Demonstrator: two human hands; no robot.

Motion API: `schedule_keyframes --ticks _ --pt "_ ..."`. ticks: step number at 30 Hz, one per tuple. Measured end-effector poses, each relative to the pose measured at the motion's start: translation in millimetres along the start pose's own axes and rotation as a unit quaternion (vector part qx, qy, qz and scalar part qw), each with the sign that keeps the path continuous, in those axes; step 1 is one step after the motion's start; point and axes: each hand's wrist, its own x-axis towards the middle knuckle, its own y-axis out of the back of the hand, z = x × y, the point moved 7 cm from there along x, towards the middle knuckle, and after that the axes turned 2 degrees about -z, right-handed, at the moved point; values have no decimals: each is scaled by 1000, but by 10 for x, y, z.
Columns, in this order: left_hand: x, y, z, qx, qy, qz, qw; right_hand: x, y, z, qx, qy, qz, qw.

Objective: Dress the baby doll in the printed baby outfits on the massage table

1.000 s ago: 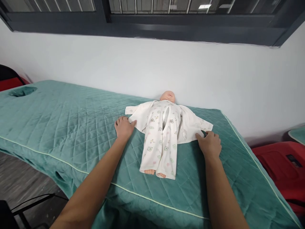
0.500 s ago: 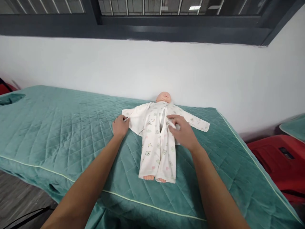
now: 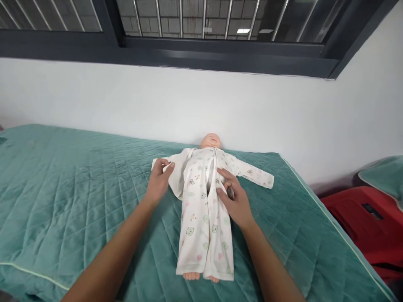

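Baby doll [image 3: 210, 140], lying on green quilted cover [image 3: 88, 184]; white garment [image 3: 192, 214], bear print with pink and green motifs, front parted, toes [image 3: 191, 276] showing. Left hand [image 3: 158, 181]: pinched on plain white flap [image 3: 178, 178]. Right hand [image 3: 236, 204]: thumb and forefinger apart, against garment front.

Clothes [image 3: 195, 214] hide the arms and legs of the doll [image 3: 210, 141]; the top edge cuts the window [image 3: 176, 55], the right a red object [image 3: 349, 216], the bottom both forearms [image 3: 126, 243].
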Motion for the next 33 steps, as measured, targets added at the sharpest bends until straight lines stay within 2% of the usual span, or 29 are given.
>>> schedule_keyframes --ticks 2,3,5,7,8,10,12,14,16,18,20,22,26,27,28,31,33 --pt "-108 -62 433 27 -90 -17 995 -12 -1 20 8 -6 -2 1000" --pt "-187 -149 640 72 -148 -55 985 -21 4 36 7 -12 1 1000" --pt "-408 -353 972 170 -291 -126 933 -42 33 67 -10 -22 25 999" --pt "-612 -507 1103 240 -387 -160 876 -62 61 86 -41 -28 56 997" --pt "-678 -543 1117 254 -413 -159 860 -69 66 92 -52 -30 67 996" --pt "-727 -538 1102 234 -425 -143 862 -76 56 104 -64 -33 76 995" --pt "-683 -488 1062 171 -410 -133 886 -74 31 104 -75 -30 69 994" --pt "-519 -440 981 104 -356 -119 921 -69 11 83 -90 -16 60 994" --pt "-237 -421 822 58 -252 -85 962 -63 -1 58 -96 -5 53 994" --pt "79 -449 617 30 -122 -44 991 -56 -8 42 -89 -7 49 995" --pt "341 -552 493 8 -26 -37 999 -49 -22 28 -78 -9 40 996" --pt "520 -708 499 -46 33 -72 996 -43 -47 10 -69 -4 27 997" --pt "646 -976 755 -190 77 -178 962 -34 -91 1 -67 17 1 998" --pt "664 -1003 790 -202 80 -185 958 -32 -102 3 -71 24 -8 997" --pt "691 -1006 796 -196 75 -175 962 -31 -114 4 -78 31 -19 996" --pt "795 -953 706 -103 16 -85 991 -40 -150 -25 -104 60 -55 991" --pt "831 -1000 629 -42 -28 -67 997 -60 -155 -65 -105 76 -66 989"
